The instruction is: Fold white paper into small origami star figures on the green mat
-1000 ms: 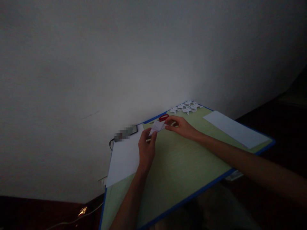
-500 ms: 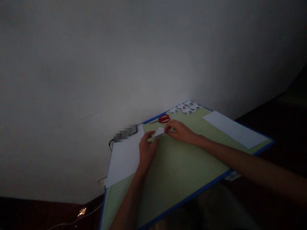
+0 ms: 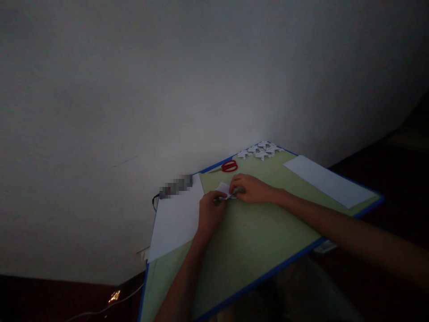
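Note:
A small folded piece of white paper (image 3: pixel 222 187) is between my two hands over the middle of the table. My left hand (image 3: pixel 212 210) pinches its near left edge with thumb and fingers. On the other side my right hand (image 3: pixel 250 188) grips the right part of the paper, its fingers curled in. Part of the paper is hidden behind the fingers. Just beyond the hands lies a pair of scissors (image 3: pixel 229 166) with red handles, its blades pointing left.
Several folded white paper shapes (image 3: pixel 262 154) sit at the table's far corner. A white paper strip (image 3: pixel 328 181) lies at the right, a larger white sheet (image 3: pixel 174 223) at the left. The green tabletop (image 3: pixel 254 241) has a blue edge; a wall (image 3: pixel 201 89) stands behind.
My left hand has gone from spread fingers to a pinch on the paper. Both hands have come slightly nearer to me, and the paper now shows a more opened face.

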